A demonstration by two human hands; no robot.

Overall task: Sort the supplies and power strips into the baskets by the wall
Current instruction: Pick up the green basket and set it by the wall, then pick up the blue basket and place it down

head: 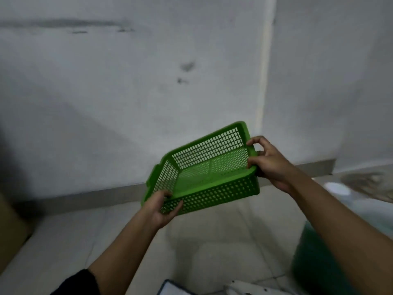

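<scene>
- We count one green plastic basket with perforated lattice walls (pixel 204 173), and it has nothing inside. It is in the air, tilted, in front of the wall and above the floor.
- We count two bare hands on it. Our left hand (pixel 161 207) has its grip closed on the near left corner, with the thumb on the rim and the fingers under the wall. Our right hand (pixel 269 162) has its grip pinching the right end of the basket at the rim.
- At the bottom edge there is one white flat object with small dark dots (pixel 244 289) and one pale flat thing with a dark border (pixel 172 289). Both are cut off, and we cannot tell what they are.
- At the right there is one blurred dark green shape (pixel 314 262), and behind it one white round thing (pixel 337 188); both are hard to make out.
- At the left edge one brown cardboard-like shape (pixel 10 228) is only partly in view.
- A dark sleeve (pixel 78 283) shows on the left arm, cut off by the frame.
- The floor (pixel 212 241) has pale tiles. The wall (pixel 127 92) is whitish with grey stains and a grey skirting at its foot, and it meets another wall in a corner at the right.
</scene>
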